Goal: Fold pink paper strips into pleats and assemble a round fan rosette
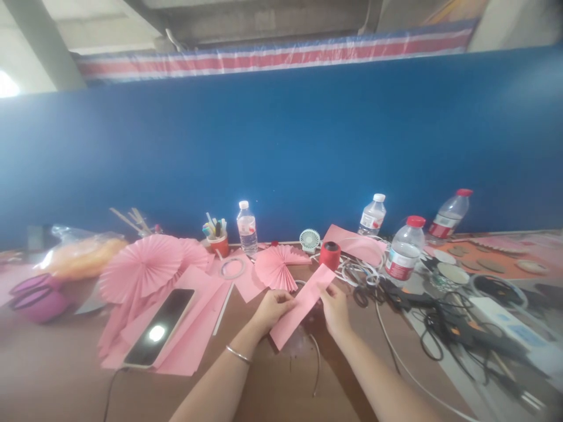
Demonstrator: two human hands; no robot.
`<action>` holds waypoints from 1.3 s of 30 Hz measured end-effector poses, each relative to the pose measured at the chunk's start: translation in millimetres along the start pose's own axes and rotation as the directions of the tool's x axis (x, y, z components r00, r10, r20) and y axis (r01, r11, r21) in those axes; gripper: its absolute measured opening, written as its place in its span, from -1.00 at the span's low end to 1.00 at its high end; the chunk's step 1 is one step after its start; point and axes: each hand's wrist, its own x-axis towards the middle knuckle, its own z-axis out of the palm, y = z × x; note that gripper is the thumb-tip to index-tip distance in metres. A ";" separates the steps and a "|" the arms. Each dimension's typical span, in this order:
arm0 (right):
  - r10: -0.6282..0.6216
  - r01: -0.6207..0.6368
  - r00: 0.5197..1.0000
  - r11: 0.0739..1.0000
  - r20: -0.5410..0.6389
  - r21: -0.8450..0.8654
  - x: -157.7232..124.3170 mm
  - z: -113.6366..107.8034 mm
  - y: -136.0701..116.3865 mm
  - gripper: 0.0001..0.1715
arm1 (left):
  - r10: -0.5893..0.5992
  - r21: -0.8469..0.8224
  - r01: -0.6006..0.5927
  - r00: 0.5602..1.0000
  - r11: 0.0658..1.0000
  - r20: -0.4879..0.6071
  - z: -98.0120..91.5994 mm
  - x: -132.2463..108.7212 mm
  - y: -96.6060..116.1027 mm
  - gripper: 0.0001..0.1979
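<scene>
A folded strip of pink paper [300, 310] is held at a slant above the brown table, its upper end toward the right. My left hand [273, 310] pinches its left edge, with a silver bangle on the wrist. On the opposite edge, my right hand [334, 306] grips the strip near its upper end. Just behind the strip lies a pink pleated paper fan [278, 266]. To the left, a phone [162, 328] rests on pink sheets [189, 353], beside a round pleated pink rosette [143, 266].
Clear bottles [247, 230] stand along the blue partition [272, 146]. A pen cup [218, 243], small fan [309, 240] and red cylinder [329, 255] are behind my hands. Tangled cables [365, 275] and a power strip [505, 322] lie right; a purple item [41, 299] sits left.
</scene>
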 end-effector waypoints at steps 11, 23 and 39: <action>0.048 -0.017 0.972 0.991 0.232 -0.133 -10.0 10.3 -2.6 -0.80 | 0.004 -0.141 -0.044 0.962 0.989 -0.273 4.1 4.3 -6.7 -0.71; 0.122 -0.131 0.937 0.991 0.328 0.005 -8.4 10.3 5.3 -0.70 | 0.069 -0.014 -0.072 0.986 0.997 -0.152 16.1 1.3 -0.9 -0.73; 0.127 -0.089 0.905 0.990 0.407 -0.110 -9.6 10.2 8.3 -0.62 | 0.161 0.084 -0.151 0.978 0.985 -0.130 21.4 -8.6 2.5 -0.76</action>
